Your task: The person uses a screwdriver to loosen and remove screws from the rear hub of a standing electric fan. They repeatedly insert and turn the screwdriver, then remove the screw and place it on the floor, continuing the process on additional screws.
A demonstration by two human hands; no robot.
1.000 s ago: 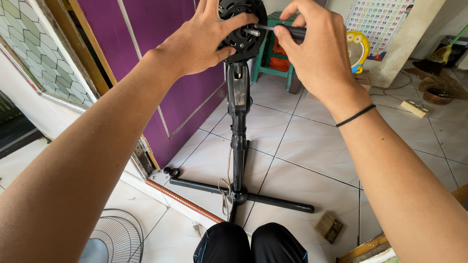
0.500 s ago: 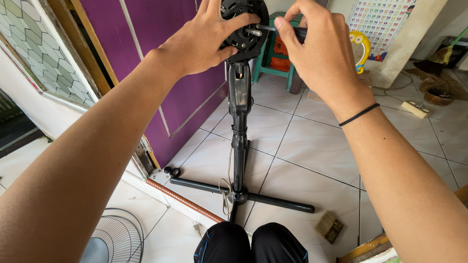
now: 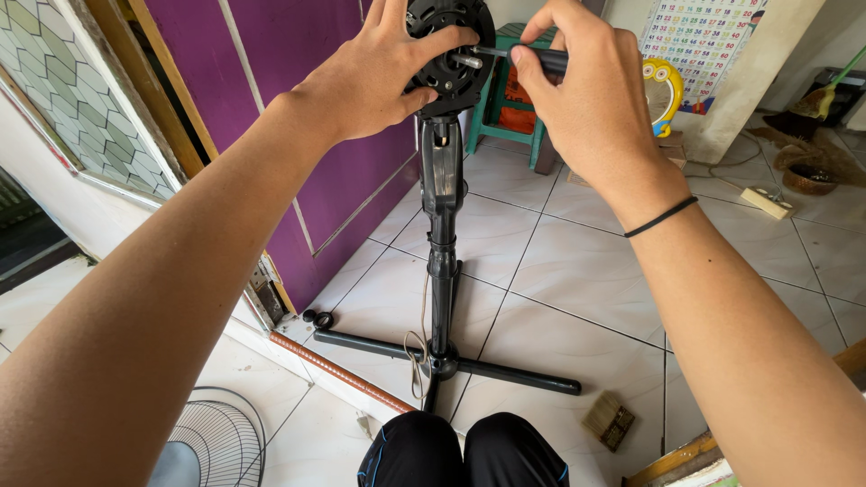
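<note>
While my left hand (image 3: pixel 379 77) wraps tight around the black fan motor (image 3: pixel 448 50) at the top middle of the frame, fingers curled over its face to steady it, my right hand (image 3: pixel 586 99) pinches shut on the dark handle of a screwdriver (image 3: pixel 541 59), its metal tip lying sideways against the motor's front near the shaft. I judge this to be the step of working a screw on the motor housing; the next move calls for keeping the tip seated and the motor from twisting. Below, the motor sits on the black fan stand (image 3: pixel 442 234), whose cross base (image 3: pixel 451 361) rests on the white tiled floor (image 3: pixel 577 271). A wire fan guard (image 3: pixel 212 442) lies at lower left, a green stool (image 3: pixel 505 99) behind.
</note>
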